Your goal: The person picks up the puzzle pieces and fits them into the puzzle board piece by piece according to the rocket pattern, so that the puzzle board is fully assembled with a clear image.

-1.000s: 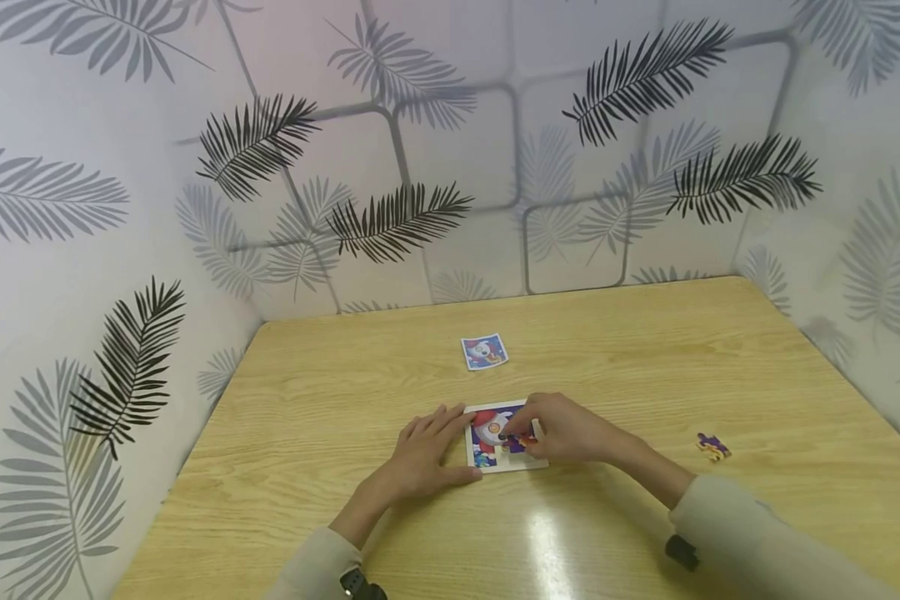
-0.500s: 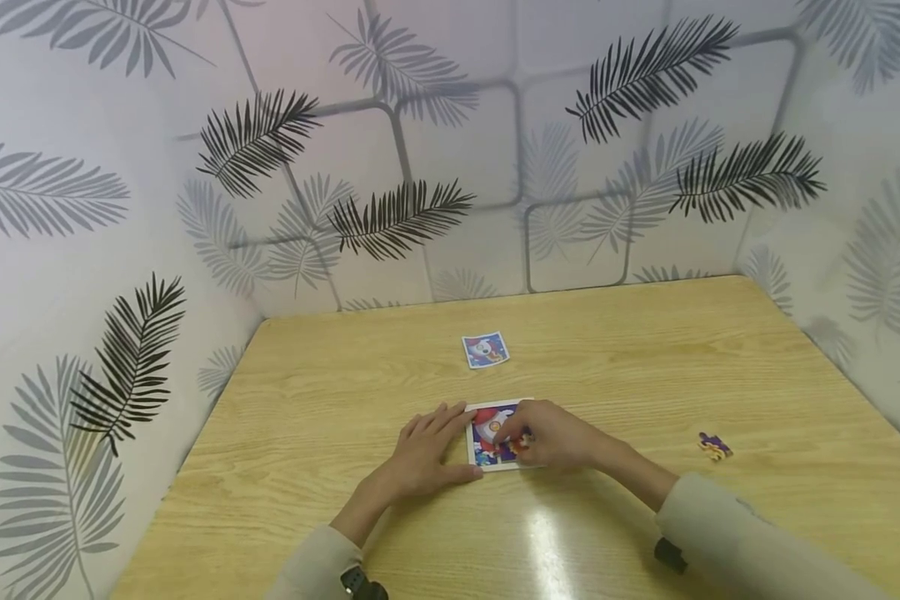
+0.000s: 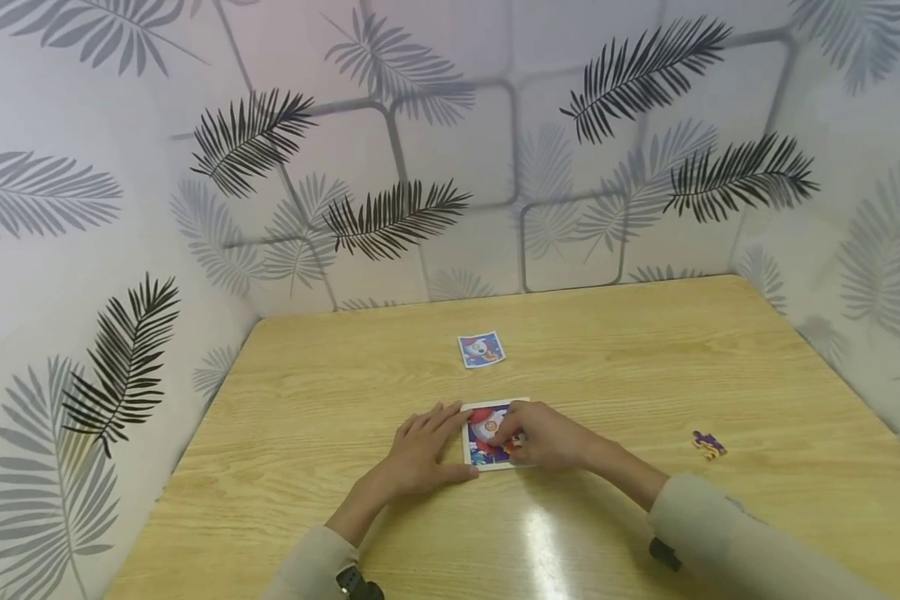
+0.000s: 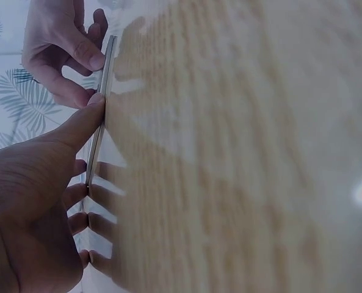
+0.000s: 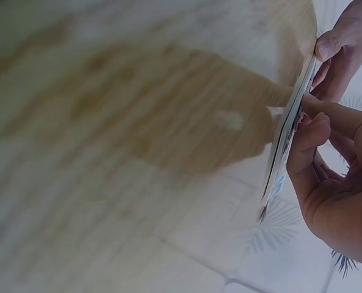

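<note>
A small jigsaw puzzle (image 3: 480, 417) in a white frame lies on the wooden table, its picture red, white and purple. My left hand (image 3: 420, 454) spreads along its left side, fingertips at the upper left corner and thumb on the near edge. Over the right part of the picture, my right hand (image 3: 547, 437) bends its index finger and thumb around a puzzle piece (image 5: 300, 121) close against the board. Most of that piece is hidden by the fingers. In the left wrist view, the puzzle board (image 4: 99, 131) appears edge-on with my left thumb on its rim.
A loose purple and yellow puzzle piece (image 3: 709, 444) lies on the table (image 3: 330, 375) to the right. Behind the puzzle is a small square picture card (image 3: 482, 349) with a similar design. A leaf-patterned wall (image 3: 480, 150) encloses the table's back and sides.
My right hand has shifted slightly left and down over the puzzle with its piece. The pale gap near the bottom middle is now covered by purple. The left hand stays in place.
</note>
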`<state>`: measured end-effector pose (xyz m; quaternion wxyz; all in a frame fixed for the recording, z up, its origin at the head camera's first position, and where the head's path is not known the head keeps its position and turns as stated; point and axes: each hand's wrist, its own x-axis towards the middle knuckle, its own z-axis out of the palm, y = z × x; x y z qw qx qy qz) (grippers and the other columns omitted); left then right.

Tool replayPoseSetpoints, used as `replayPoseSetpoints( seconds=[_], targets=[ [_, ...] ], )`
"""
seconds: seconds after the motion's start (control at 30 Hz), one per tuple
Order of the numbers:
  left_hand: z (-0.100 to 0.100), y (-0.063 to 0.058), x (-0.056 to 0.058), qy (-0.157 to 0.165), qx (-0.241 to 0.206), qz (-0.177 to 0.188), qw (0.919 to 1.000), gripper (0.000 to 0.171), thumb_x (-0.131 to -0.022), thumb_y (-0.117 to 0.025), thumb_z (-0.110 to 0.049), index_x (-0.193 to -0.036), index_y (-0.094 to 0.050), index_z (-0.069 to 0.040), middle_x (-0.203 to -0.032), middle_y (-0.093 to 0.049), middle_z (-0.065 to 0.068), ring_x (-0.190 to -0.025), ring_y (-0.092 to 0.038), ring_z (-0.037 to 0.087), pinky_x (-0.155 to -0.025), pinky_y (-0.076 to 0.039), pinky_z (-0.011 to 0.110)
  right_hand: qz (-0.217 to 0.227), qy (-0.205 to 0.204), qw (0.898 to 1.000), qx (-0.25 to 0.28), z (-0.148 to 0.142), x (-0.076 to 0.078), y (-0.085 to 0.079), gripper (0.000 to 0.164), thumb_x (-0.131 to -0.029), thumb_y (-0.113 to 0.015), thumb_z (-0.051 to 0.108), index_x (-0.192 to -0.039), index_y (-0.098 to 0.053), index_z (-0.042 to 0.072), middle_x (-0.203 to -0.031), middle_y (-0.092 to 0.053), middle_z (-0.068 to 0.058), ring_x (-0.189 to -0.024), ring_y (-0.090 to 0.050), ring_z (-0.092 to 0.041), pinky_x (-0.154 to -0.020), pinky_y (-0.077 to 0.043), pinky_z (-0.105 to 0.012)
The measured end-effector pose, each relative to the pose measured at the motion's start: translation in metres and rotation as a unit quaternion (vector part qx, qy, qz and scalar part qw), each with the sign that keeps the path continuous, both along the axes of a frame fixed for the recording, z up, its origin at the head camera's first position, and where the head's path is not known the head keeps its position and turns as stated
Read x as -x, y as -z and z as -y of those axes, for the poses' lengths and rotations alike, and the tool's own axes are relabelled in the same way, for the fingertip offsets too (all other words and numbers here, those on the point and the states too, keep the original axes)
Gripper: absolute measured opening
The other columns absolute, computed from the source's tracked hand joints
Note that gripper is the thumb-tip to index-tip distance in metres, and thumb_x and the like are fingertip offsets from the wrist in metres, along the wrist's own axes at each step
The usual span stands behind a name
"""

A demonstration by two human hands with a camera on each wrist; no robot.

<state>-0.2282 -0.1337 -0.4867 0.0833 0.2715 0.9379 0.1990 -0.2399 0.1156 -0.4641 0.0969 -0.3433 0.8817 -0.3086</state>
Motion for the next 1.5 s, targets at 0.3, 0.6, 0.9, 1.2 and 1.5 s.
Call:
replayPoseSetpoints(
  seconds=[0.3,0.6,0.9,1.2,1.5],
  targets=[
    [0.002,-0.003,-0.001,-0.003,-0.005,0.001,1.0000,0.084,-0.090,-0.065,-0.057,-0.158,-0.031,-0.021,-0.167,-0.024,0.005,-0.155,-0.017,0.035,-0.122,-0.011,0.061,-0.022,-0.009,1.000,-0.019,0.005,-0.002,-0.008,0.029,-0.080,-0.074,-0.004,-0.107,-0.078,0.006,-0.097,-0.067,-0.004,-0.087,-0.059,-0.017,-0.074,-0.047,-0.023],
    [0.002,-0.004,-0.002,-0.006,-0.004,0.007,1.0000,0.083,-0.090,-0.066,-0.056,-0.157,-0.032,-0.022,-0.166,-0.025,0.004,-0.154,-0.018,0.035,-0.122,-0.012,0.060,-0.006,0.011,0.999,-0.035,0.011,-0.007,-0.008,0.025,-0.083,-0.071,-0.004,-0.104,-0.080,0.007,-0.093,-0.065,-0.002,-0.081,-0.055,-0.017,-0.066,-0.044,-0.022],
    [-0.001,-0.003,-0.002,-0.004,-0.007,0.013,0.9999,0.082,-0.090,-0.066,-0.057,-0.157,-0.032,-0.023,-0.167,-0.024,0.002,-0.155,-0.017,0.034,-0.122,-0.012,0.060,0.013,0.023,0.999,-0.043,0.006,-0.011,-0.008,0.027,-0.090,-0.067,-0.002,-0.115,-0.076,0.007,-0.105,-0.065,-0.004,-0.092,-0.060,-0.018,-0.081,-0.054,-0.033],
    [-0.005,-0.004,0.000,0.000,0.006,0.011,0.9999,0.082,-0.091,-0.064,-0.058,-0.158,-0.031,-0.024,-0.167,-0.024,0.002,-0.155,-0.017,0.034,-0.122,-0.012,0.060,0.017,0.014,0.999,-0.039,-0.003,-0.009,-0.007,0.031,-0.091,-0.069,0.003,-0.120,-0.074,0.011,-0.108,-0.065,-0.004,-0.092,-0.058,-0.018,-0.080,-0.050,-0.030],
    [-0.006,-0.007,-0.003,-0.004,0.015,0.014,0.9998,0.083,-0.090,-0.064,-0.058,-0.158,-0.031,-0.024,-0.167,-0.024,0.004,-0.154,-0.017,0.035,-0.122,-0.013,0.061,0.049,-0.011,0.999,0.008,-0.036,-0.019,-0.012,0.030,-0.096,-0.065,0.018,-0.125,-0.071,0.014,-0.121,-0.066,-0.006,-0.083,-0.054,-0.013,-0.068,-0.045,-0.023]
  ],
)
